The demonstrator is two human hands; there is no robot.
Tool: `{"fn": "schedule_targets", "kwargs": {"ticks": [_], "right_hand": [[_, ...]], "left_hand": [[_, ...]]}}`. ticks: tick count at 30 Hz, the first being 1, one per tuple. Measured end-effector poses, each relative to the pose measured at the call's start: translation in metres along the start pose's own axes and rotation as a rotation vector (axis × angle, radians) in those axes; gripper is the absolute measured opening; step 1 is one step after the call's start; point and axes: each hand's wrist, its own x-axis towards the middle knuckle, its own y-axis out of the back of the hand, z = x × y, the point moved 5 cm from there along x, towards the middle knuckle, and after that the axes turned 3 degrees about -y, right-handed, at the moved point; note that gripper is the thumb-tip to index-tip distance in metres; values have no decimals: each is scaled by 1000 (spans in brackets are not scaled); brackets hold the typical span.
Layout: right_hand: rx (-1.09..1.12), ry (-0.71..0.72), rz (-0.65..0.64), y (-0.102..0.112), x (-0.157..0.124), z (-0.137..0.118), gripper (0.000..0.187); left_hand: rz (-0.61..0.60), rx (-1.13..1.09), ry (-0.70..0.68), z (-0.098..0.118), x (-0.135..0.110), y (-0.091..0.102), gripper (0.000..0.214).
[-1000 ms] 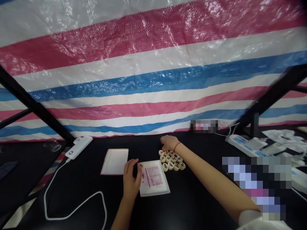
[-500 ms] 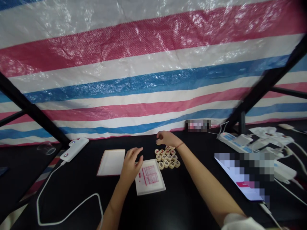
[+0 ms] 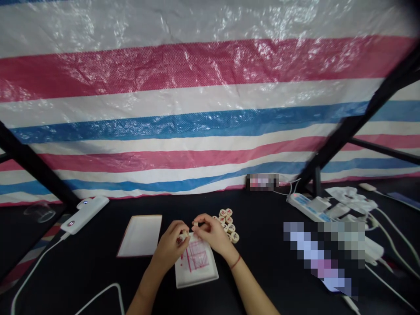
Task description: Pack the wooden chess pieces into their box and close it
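Note:
My left hand pinches a small pale disc, likely a wooden xiangqi piece, between its fingertips. Facing it, my right hand holds a second pale piece at its fingertips. Both hands hover close together above the near end of a white tray with a red grid drawn on it. Right of my right hand lies a cluster of round wooden xiangqi pieces with red and black characters, partly hidden by that hand. A plain white tray with a red edge lies left of my left hand.
Everything lies on a black table, backed by a striped tarpaulin. A white power bank with a white cable sits at left. A power strip, cables and a pixelated device occupy the right.
My right hand has come from beyond the piece cluster to meet my left hand above the grid tray, and both now pinch pieces. The view has shifted, so everything sits further left.

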Motion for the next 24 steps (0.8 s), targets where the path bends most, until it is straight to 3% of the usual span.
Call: {"fn": "schedule_targets", "kwargs": {"ticks": [3,7,10,15,18,24], "right_hand": [[-8,48,69,6,-1,9,31],[-43,227,139,6,-6,4,19],[-191,314,109,1,-12,-10,15],[-520,386,32,-9,-23,-26,33],[-628,398,14,-12,-26,-24,27],[-795,438,-26,-19,-23,-15,13]], "left_hand": [[-67,112,-9,1,1,-4,9],[-174,228,-16,3,-1,-9,7],[-164,276,3,2,-2,-9,4],[-212,246,86,-4,-3,-14,21],[-280,199,132,-9,-5,-21,20],[-262,134,148,-15,-7,-23,42]]}}
